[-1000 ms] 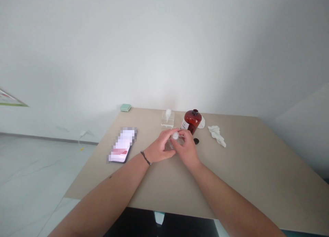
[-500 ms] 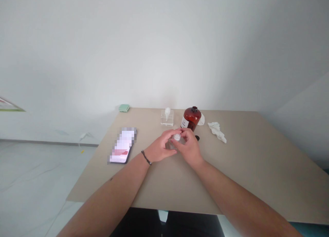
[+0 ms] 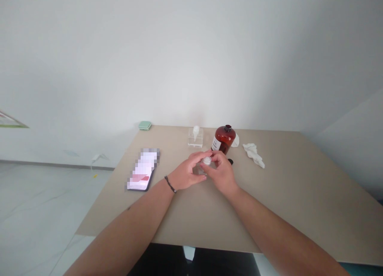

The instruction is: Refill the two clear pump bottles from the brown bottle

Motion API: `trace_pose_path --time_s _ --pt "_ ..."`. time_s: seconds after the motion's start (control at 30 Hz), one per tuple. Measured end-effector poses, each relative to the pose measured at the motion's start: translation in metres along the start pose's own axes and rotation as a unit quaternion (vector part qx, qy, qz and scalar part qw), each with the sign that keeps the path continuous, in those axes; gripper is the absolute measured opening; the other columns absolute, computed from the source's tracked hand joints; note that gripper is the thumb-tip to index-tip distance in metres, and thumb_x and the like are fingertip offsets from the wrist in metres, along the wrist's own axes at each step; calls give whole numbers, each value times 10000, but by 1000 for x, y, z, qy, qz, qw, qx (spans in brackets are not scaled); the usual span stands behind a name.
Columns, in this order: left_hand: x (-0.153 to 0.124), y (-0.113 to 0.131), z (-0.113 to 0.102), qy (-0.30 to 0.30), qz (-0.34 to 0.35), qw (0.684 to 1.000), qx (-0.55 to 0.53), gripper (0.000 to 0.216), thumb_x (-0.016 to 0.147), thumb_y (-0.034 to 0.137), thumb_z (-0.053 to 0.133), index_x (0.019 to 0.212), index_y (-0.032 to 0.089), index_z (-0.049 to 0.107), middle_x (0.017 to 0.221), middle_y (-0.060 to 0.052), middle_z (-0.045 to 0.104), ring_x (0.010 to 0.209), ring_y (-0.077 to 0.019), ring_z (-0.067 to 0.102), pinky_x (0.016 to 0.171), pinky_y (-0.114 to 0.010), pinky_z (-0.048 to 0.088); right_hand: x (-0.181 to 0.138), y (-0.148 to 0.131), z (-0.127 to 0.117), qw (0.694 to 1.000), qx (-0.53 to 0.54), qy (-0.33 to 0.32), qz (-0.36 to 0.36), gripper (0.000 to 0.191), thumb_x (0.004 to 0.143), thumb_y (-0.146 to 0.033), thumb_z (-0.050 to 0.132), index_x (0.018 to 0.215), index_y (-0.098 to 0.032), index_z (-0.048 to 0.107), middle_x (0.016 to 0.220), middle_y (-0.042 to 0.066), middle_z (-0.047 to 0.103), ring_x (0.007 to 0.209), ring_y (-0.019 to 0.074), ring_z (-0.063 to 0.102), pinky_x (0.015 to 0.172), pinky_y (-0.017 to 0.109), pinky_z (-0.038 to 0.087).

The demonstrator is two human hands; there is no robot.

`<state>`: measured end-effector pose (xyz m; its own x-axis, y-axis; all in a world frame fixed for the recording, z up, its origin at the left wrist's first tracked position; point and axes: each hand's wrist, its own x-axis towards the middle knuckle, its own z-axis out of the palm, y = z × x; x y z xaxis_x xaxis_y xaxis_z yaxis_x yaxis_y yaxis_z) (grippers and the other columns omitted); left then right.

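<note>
My left hand (image 3: 186,173) wraps round a small clear bottle (image 3: 201,169) that stands on the beige table (image 3: 299,188). My right hand (image 3: 222,171) pinches the bottle's white cap (image 3: 207,160) from above. Both hands meet at the middle of the table. A black band sits on my left wrist. Just behind the hands stands an amber bottle (image 3: 223,138) with its mouth open, and a small black cap (image 3: 230,161) lies beside it.
A phone (image 3: 142,169) with a lit screen lies at the left. A clear container with a white pump (image 3: 195,136) stands at the back. A crumpled white tissue (image 3: 253,154) lies at the right, and a small green case (image 3: 145,125) rests on the far left corner.
Both hands stay on the small bottle and its cap; my right fingers have shifted slightly round the cap. The view has drifted a little.
</note>
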<state>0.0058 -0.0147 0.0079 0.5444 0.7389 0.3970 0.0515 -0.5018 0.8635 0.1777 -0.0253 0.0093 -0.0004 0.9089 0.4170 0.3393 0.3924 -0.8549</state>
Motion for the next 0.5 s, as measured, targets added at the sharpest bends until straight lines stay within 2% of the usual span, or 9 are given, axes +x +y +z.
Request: trace_pose_path --time_s 0.5 --pt "-2 -5 -1 12 13 1000 -12 719 809 183 731 1469 280 464 1527 -111 473 1449 -309 410 1232 -495 292 2 5 -2 999 11 -23 -24 168 788 -325 696 800 -249 546 1007 52 647 977 251 614 890 438 478"
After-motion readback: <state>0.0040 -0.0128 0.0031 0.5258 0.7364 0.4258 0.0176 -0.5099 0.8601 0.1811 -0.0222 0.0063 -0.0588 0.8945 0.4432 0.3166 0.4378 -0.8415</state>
